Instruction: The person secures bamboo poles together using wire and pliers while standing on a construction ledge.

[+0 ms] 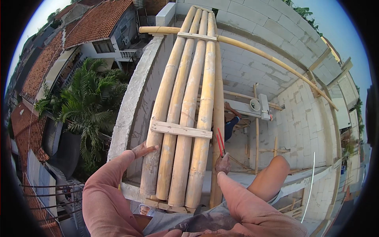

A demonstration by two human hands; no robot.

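Four bamboo poles [183, 114] lie side by side as a narrow platform running away from me, joined by a near wooden cleat [181, 129] and a far wooden cleat [197, 36]. My left hand [143, 150] is closed on the side of the outermost left pole, just below the near cleat; its underside fingers are hidden. To the right of the platform, my right hand [223, 164] grips red-handled pincers [220, 141]. Their two handles point up and away from me, slightly spread, and the fist covers the lower part of the tool.
A crosswise bamboo pole [268, 56] passes under the platform's far end. Rough concrete wall top [132, 94] borders the left, with a drop to palms [90, 102] and tiled roofs. Below right, a person [232, 125] stands near a plank holding a bucket [255, 104].
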